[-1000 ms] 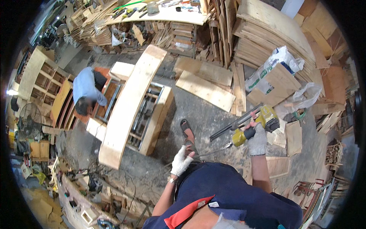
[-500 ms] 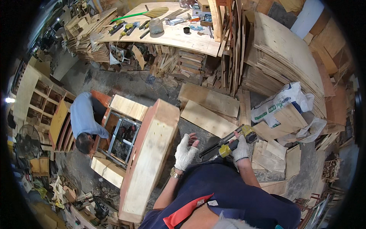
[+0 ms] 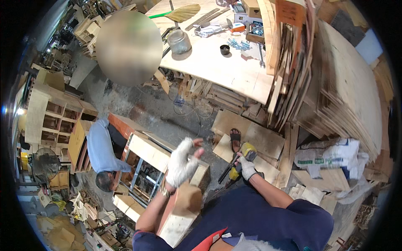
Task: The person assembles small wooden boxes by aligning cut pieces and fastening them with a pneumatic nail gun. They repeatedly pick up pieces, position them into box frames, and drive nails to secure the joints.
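Observation:
My right hand (image 3: 246, 166), in a white knit glove, is wrapped round a yellow-and-black nail gun (image 3: 248, 151) with a long dark magazine. My left hand (image 3: 183, 164), gloved alike with bare fingertips, is raised with its fingers apart and nothing in it. Below that hand lies a long wooden box section (image 3: 182, 221), partly hidden by my left forearm. Left of it is a wooden piece with a grey metal frame (image 3: 146, 180) set into it. A co-worker in a light blue shirt (image 3: 101, 146) bends over its far side, one arm reaching in.
Ahead stands a plywood worktable (image 3: 222, 71) with a glass jar (image 3: 179, 42), a broom head (image 3: 183, 14), screws and a wrench. A blurred patch covers its left part. Tall plywood sheets (image 3: 351, 83) lean at right, near a white sack (image 3: 328, 158). Boards (image 3: 274, 140) lie near my sandalled foot.
The view has shifted towards the worktable, which appears larger. My left hand has risen and moved left, over the wooden pieces. The nail gun stays in my right hand, and a sandalled foot now shows.

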The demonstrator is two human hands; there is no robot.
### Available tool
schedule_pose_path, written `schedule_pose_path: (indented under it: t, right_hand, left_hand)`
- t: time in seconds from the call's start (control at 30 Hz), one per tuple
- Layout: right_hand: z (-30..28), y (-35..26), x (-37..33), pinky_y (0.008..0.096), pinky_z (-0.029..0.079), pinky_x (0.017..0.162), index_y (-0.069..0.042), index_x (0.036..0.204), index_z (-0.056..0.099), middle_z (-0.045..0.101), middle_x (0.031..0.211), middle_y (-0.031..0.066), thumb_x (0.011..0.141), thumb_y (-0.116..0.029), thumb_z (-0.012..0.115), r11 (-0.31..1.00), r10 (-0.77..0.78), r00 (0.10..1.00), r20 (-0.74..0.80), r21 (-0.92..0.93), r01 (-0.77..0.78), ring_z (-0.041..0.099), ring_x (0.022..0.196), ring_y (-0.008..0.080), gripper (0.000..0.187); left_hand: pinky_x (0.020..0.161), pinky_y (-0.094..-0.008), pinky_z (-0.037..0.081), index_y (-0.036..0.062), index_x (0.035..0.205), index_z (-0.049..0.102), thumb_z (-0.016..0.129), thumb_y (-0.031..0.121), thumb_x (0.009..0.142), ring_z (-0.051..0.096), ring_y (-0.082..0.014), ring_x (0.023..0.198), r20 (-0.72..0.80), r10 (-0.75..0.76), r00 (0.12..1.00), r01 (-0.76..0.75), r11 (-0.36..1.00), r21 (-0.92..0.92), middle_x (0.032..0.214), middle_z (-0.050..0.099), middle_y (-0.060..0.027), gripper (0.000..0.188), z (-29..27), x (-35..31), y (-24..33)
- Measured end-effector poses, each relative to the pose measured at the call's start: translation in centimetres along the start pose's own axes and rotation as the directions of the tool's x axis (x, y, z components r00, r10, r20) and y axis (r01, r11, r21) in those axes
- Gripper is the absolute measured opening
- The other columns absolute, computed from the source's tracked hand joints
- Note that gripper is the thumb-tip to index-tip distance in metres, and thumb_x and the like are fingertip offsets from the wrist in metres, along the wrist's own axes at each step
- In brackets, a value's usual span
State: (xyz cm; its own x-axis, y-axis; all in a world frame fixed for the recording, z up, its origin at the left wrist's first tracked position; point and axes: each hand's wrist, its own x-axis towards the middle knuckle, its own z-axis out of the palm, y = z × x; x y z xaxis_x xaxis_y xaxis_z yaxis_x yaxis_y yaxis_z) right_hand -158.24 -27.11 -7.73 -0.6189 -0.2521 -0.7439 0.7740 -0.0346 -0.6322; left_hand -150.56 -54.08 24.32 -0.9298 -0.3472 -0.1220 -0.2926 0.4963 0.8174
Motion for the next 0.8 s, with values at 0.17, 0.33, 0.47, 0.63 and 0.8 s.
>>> schedule_pose_path:
  t: [0.17, 0.33, 0.47, 0.63, 0.8]
  right_hand:
    - [0.9, -4.2, 7.4, 0.0282, 0.052, 0.069, -0.013, 0.138, 0.066, 0.066, 0.081, 0.0029, 0.097, -0.012, 0.057, 0.981, 0.061, 0.989, 0.138, -0.193, -0.034, 0.063, 0.072, 0.0130, 0.042]
    - [-2.5, -4.7, 11.2, 0.0298, 0.054, 0.075, -0.011, 0.142, 0.062, 0.067, 0.087, 0.0029, 0.096, -0.011, 0.060, 0.971, 0.148, 0.983, 0.110, -0.204, -0.124, 0.066, 0.078, 0.0144, 0.046]
    - [-5.1, -4.8, 13.2, 0.0342, 0.056, 0.081, -0.003, 0.115, 0.072, 0.071, 0.095, 0.0064, 0.086, -0.020, 0.072, 0.939, 0.245, 0.969, 0.042, -0.257, -0.227, 0.069, 0.085, 0.0188, 0.033]
    - [-6.3, -8.6, 13.5, 0.0332, 0.049, 0.096, -0.011, 0.105, 0.078, 0.072, 0.106, 0.0055, 0.101, -0.026, 0.061, 0.907, 0.221, 0.966, 0.137, -0.393, -0.152, 0.064, 0.101, 0.0181, 0.023]
    - [-6.5, -11.6, 14.9, 0.0352, 0.049, 0.100, -0.003, 0.114, 0.071, 0.073, 0.109, 0.0068, 0.102, -0.016, 0.057, 0.832, 0.171, 0.972, 0.158, -0.551, -0.056, 0.065, 0.104, 0.0181, 0.023]
  left_hand:
    - [0.085, -0.0341, 0.053, 0.0037, 0.123, 0.067, 0.063, 0.026, 0.103, 0.069, -0.0198, 0.095, -0.128, 0.124, 0.984, -0.113, 0.989, 0.090, 0.106, 0.072, -0.0126, 0.030, -1.5, 22.9, -2.4]
    - [0.076, -0.0396, 0.056, 0.0052, 0.111, 0.069, 0.065, 0.028, 0.099, 0.072, -0.0288, 0.081, -0.260, 0.244, 0.934, -0.179, 0.952, 0.249, 0.091, 0.072, -0.0156, 0.026, -1.1, 46.8, -7.4]
    - [0.068, -0.0458, 0.052, 0.0095, 0.103, 0.067, 0.056, 0.041, 0.099, 0.068, -0.0386, 0.078, -0.257, 0.282, 0.925, -0.144, 0.882, 0.450, 0.083, 0.069, -0.0204, 0.033, -0.7, 64.4, -11.2]
    - [0.082, -0.0480, 0.055, 0.0136, 0.118, 0.068, 0.056, 0.033, 0.092, 0.070, -0.0410, 0.097, -0.232, 0.301, 0.925, -0.161, 0.864, 0.476, 0.100, 0.073, -0.0199, 0.034, 0.0, 80.5, -14.6]
    - [0.093, -0.0494, 0.054, 0.0186, 0.127, 0.068, 0.060, 0.038, 0.091, 0.069, -0.0350, 0.111, -0.132, 0.099, 0.986, 0.022, 0.714, 0.700, 0.119, 0.072, -0.0168, 0.042, 2.7, 86.7, -17.1]
